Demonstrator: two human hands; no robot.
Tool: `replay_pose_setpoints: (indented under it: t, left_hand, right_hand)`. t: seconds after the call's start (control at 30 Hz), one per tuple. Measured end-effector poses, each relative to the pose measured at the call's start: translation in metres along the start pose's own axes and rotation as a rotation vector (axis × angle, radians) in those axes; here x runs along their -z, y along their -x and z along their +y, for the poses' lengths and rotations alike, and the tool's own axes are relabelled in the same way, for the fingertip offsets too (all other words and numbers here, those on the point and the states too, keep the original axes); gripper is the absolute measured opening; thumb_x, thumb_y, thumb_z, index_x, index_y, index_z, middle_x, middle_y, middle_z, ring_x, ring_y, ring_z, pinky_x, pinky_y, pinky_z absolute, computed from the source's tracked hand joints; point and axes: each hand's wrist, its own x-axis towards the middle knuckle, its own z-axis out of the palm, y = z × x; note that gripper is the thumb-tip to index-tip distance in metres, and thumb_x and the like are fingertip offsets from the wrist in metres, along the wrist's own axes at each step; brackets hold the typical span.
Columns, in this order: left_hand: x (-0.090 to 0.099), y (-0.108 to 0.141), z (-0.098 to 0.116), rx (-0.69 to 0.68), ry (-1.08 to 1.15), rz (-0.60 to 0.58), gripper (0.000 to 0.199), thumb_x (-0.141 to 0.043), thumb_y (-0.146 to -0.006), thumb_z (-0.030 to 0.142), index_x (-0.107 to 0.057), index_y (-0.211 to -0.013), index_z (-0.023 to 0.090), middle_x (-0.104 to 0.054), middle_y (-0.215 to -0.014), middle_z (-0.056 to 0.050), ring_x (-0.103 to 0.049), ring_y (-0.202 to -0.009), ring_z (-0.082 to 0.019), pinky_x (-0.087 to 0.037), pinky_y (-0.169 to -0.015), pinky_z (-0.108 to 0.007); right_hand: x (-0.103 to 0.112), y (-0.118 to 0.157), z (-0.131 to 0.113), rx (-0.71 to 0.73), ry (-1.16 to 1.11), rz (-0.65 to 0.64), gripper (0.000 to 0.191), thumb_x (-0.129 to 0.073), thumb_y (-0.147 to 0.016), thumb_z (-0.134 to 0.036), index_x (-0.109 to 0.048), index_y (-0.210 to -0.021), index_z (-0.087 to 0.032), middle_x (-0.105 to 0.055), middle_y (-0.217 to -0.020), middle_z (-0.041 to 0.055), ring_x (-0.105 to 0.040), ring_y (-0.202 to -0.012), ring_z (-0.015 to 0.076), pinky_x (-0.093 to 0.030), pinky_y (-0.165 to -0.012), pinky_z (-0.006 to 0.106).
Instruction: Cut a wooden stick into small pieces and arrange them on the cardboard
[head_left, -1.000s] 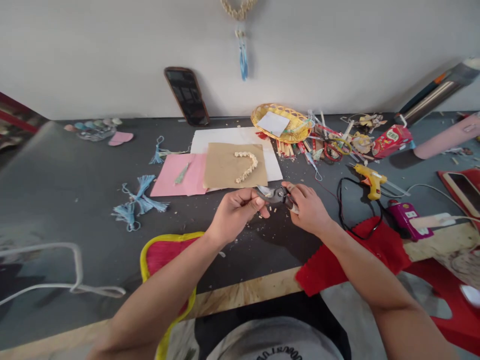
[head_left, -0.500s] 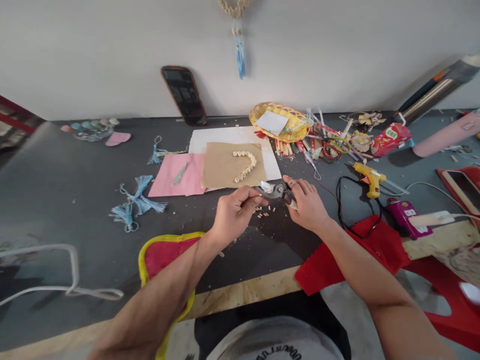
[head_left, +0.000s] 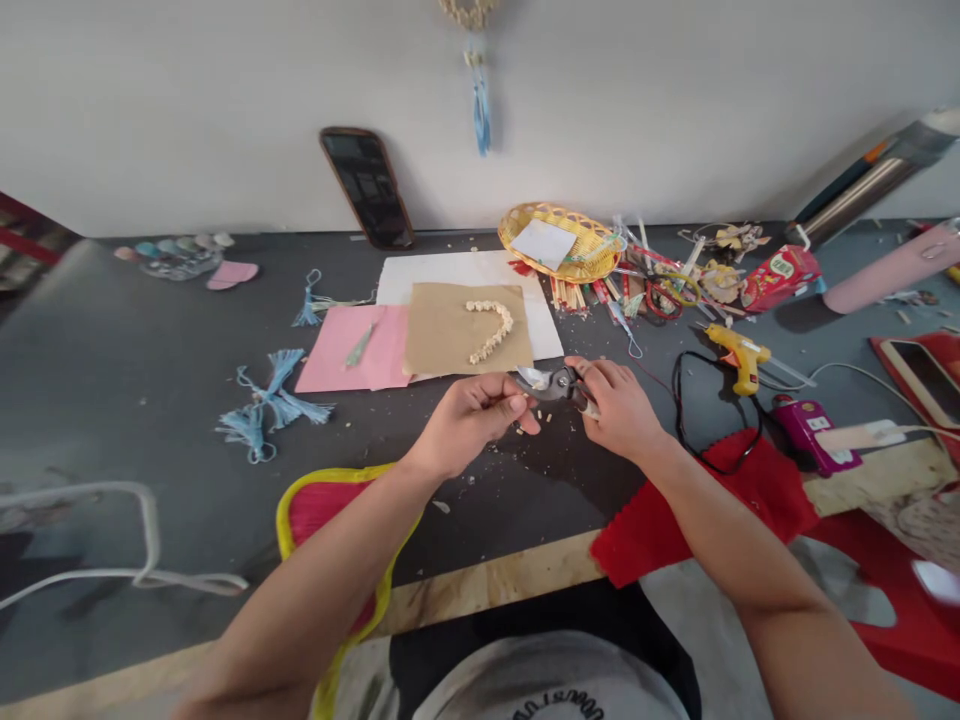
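Note:
My right hand is wrapped round the handles of a pair of pruning shears, whose blades point left. At the blades, my left hand is closed in a pinch; the small piece between its fingertips is too small to make out. Small pale cut bits lie on the dark table under the hands. Just beyond, a curved row of cream pieces rests on a brown card, which overlaps a pink sheet and a white sheet.
Blue tassels lie at the left. A yellow basket, sticks and scissors crowd the back. At right are a yellow glue gun, its cord, a purple power block and a pink bottle. A phone leans on the wall.
My left hand has shifted slightly, its fingers now lower below the blades. The shears stay at nearly the same spot in my right hand. The view has moved a little.

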Motion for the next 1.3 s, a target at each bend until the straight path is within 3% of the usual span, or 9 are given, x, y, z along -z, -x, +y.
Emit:
replay_pose_setpoints:
  t: [0.23, 0.43, 0.53, 0.7, 0.83, 0.97, 1.1, 1.3]
  left_hand:
    - [0.003, -0.001, 0.006, 0.233, 0.178, -0.154, 0.035, -0.081, -0.066, 0.044, -0.063, -0.069, 0.014, -0.069, -0.056, -0.006, -0.025, -0.035, -0.002, -0.009, -0.037, -0.021]
    - [0.005, 0.000, 0.006, 0.292, 0.262, -0.211, 0.031, -0.081, -0.067, 0.042, -0.066, -0.072, 0.015, -0.068, -0.054, -0.006, -0.023, -0.033, -0.002, -0.007, -0.035, -0.022]
    - [0.003, -0.002, 0.004, 0.217, 0.254, -0.156, 0.031, -0.080, -0.070, 0.042, -0.065, -0.072, 0.014, -0.068, -0.056, -0.005, -0.025, -0.035, -0.002, -0.012, -0.036, -0.021]
    - [-0.003, -0.004, -0.001, -0.035, 0.025, 0.054, 0.029, -0.075, -0.077, 0.042, -0.065, -0.078, 0.015, -0.072, -0.071, -0.005, -0.044, -0.048, -0.006, -0.035, -0.047, -0.020]
    - [-0.006, -0.002, -0.004, -0.095, -0.029, 0.117, 0.025, -0.071, -0.080, 0.039, -0.062, -0.078, 0.016, -0.072, -0.071, -0.004, -0.040, -0.045, -0.006, -0.033, -0.045, -0.021]
    - [-0.005, -0.001, -0.002, -0.036, 0.031, 0.039, 0.026, -0.071, -0.080, 0.039, -0.061, -0.073, 0.016, -0.072, -0.066, -0.004, -0.030, -0.040, -0.004, -0.023, -0.041, -0.022]
    - [0.001, -0.002, 0.003, 0.113, 0.148, -0.089, 0.029, -0.076, -0.074, 0.040, -0.061, -0.071, 0.016, -0.069, -0.059, -0.005, -0.026, -0.037, -0.003, -0.014, -0.038, -0.022]
    - [0.005, 0.000, 0.004, 0.255, 0.277, -0.207, 0.028, -0.079, -0.070, 0.038, -0.063, -0.070, 0.016, -0.068, -0.056, -0.005, -0.022, -0.034, -0.002, -0.009, -0.036, -0.022]
  right_hand:
    - [-0.003, 0.000, 0.007, 0.105, -0.049, 0.021, 0.053, -0.046, -0.087, -0.018, -0.042, -0.140, -0.012, -0.060, -0.118, 0.0165, -0.053, -0.108, 0.0286, -0.044, -0.091, 0.044]
    - [-0.001, 0.001, 0.002, 0.080, -0.098, -0.006, 0.048, -0.046, -0.087, -0.018, -0.048, -0.134, -0.016, -0.063, -0.116, 0.0140, -0.057, -0.105, 0.0266, -0.045, -0.089, 0.041]
    - [0.000, 0.000, 0.001, 0.030, -0.071, 0.006, 0.044, -0.046, -0.087, -0.019, -0.050, -0.131, -0.015, -0.063, -0.114, 0.0150, -0.057, -0.104, 0.0279, -0.046, -0.087, 0.041]
    - [-0.003, -0.001, 0.003, -0.068, -0.015, 0.041, 0.051, -0.048, -0.085, -0.020, -0.047, -0.136, -0.014, -0.062, -0.117, 0.0160, -0.055, -0.106, 0.0306, -0.044, -0.088, 0.043]
    - [-0.004, -0.001, 0.004, -0.042, -0.021, 0.043, 0.054, -0.048, -0.087, -0.021, -0.042, -0.140, -0.015, -0.061, -0.119, 0.0155, -0.054, -0.109, 0.0305, -0.044, -0.089, 0.043]
    - [-0.004, -0.001, 0.008, 0.019, -0.054, 0.002, 0.057, -0.048, -0.086, -0.020, -0.039, -0.142, -0.016, -0.060, -0.120, 0.0158, -0.053, -0.110, 0.0306, -0.045, -0.089, 0.044]
    - [-0.002, -0.001, 0.008, 0.045, -0.052, 0.003, 0.051, -0.044, -0.088, -0.018, -0.043, -0.139, -0.014, -0.061, -0.118, 0.0156, -0.055, -0.106, 0.0290, -0.045, -0.089, 0.043]
    - [0.001, 0.000, 0.002, 0.076, -0.080, 0.031, 0.042, -0.043, -0.090, -0.018, -0.050, -0.131, -0.016, -0.064, -0.112, 0.0131, -0.058, -0.101, 0.0256, -0.046, -0.086, 0.039]
